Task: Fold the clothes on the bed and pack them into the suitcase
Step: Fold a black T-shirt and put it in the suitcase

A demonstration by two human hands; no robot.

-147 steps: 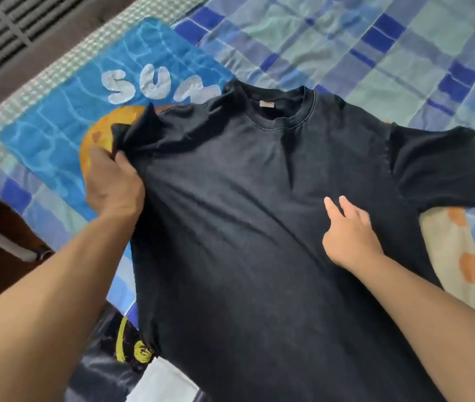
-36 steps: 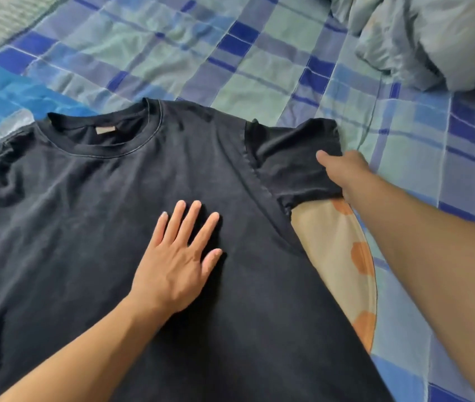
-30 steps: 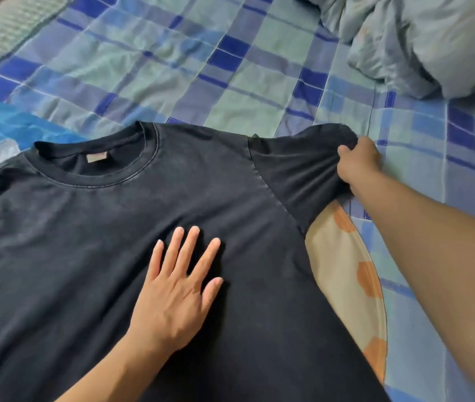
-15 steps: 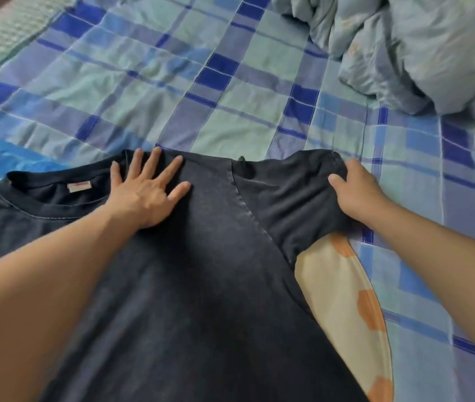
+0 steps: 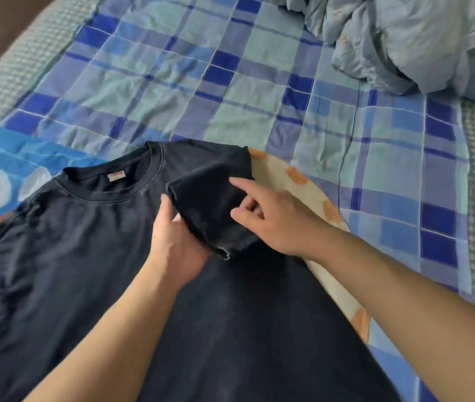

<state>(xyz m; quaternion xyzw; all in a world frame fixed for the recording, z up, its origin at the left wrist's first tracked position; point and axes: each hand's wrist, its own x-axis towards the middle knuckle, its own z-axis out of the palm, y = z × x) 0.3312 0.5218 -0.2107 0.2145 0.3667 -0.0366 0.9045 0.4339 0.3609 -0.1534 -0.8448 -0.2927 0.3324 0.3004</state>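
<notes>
A black T-shirt (image 5: pixel 91 256) lies face up on the bed, collar away from me. Its right sleeve (image 5: pixel 210 204) is folded inward onto the chest. My left hand (image 5: pixel 178 245) rests flat on the shirt at the sleeve's inner edge, its fingertips hidden under the folded cloth. My right hand (image 5: pixel 274 219) is on the sleeve from the right; its straight index finger touches the fabric and the other fingers are loosely curled. No suitcase is in view.
A cream garment with orange spots (image 5: pixel 314 198) lies under the shirt's right side. A blue towel with white letters (image 5: pixel 7 169) lies at the left. A crumpled pale-blue duvet (image 5: pixel 419 39) fills the far right corner of the plaid sheet (image 5: pixel 230 82).
My right hand has carried the sleeve from flat on the sheet inward onto the chest. My left hand slid from beside the collar down to the sleeve's edge.
</notes>
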